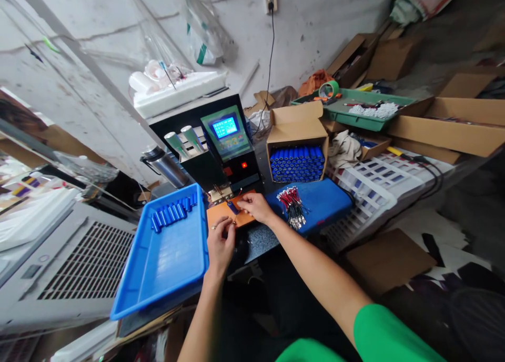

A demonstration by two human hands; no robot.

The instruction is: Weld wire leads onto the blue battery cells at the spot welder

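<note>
The cell (232, 208) lies on the orange block (216, 213), at the foot of the machine (226, 133), whose lit screen is at twelve o'clock from it. The right hand (255, 207) comes in from four o'clock, fingers bent together at the cell's side; whether they grip it, I cannot tell. The left hand (221, 241) comes from seven o'clock, thumb and forefinger curled close at the cell's near end; what they pinch is too small to tell.

At eight o'clock the blue tray (169, 257) stands just beside the block, its raised rim between them. Its cells line the far end, leaving the middle and near part open. A flask (168, 167) stands at ten o'clock, past the tray's far edge.

Between one and two o'clock, an open box (299, 159) is packed with blue cells. At three, red and black leads (292, 207) lie bunched on a blue pad (327, 201), with bare room to their right. The dark tabletop (258, 243) shows its near edge close below the block.
</note>
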